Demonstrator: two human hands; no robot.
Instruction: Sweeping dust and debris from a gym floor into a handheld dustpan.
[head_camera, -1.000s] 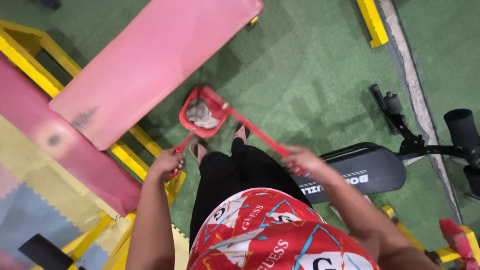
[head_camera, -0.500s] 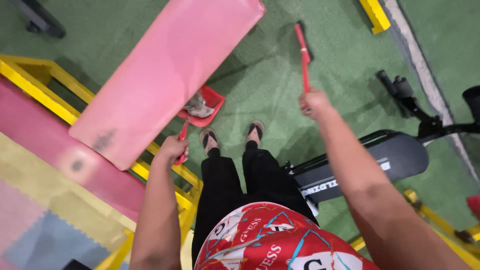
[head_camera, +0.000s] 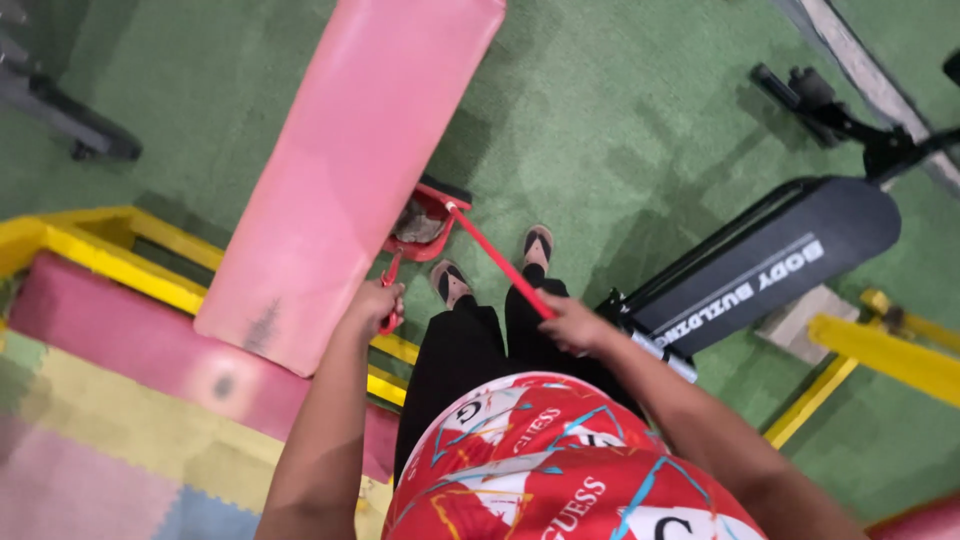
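1. Green carpet floor (head_camera: 620, 130) spreads under everything, with a pink padded bench (head_camera: 350, 170) slanting across it as the landmark; yellow frame rails (head_camera: 110, 255) and pink floor mats (head_camera: 120, 350) lie left of the bench
2. Part of the red dustpan (head_camera: 425, 225) is tucked behind the bench's right edge, so its full shape is cut off; the grey litter inside is too blurred to make out
3. Whatever head the red stick (head_camera: 500, 265) carries is hard to tell, since its far end meets the dustpan right of the bench
4. Left hand (head_camera: 372, 305), just below the bench's lower right edge, is curled closed around the dustpan's thin red handle
5. Right hand (head_camera: 570, 325), further right of the bench, is clenched around the stick's near end
6. Both forearms reach forward and down from the body, above two sandalled feet (head_camera: 495, 265); a black exercise bench (head_camera: 770, 265) lies well right of the pink one
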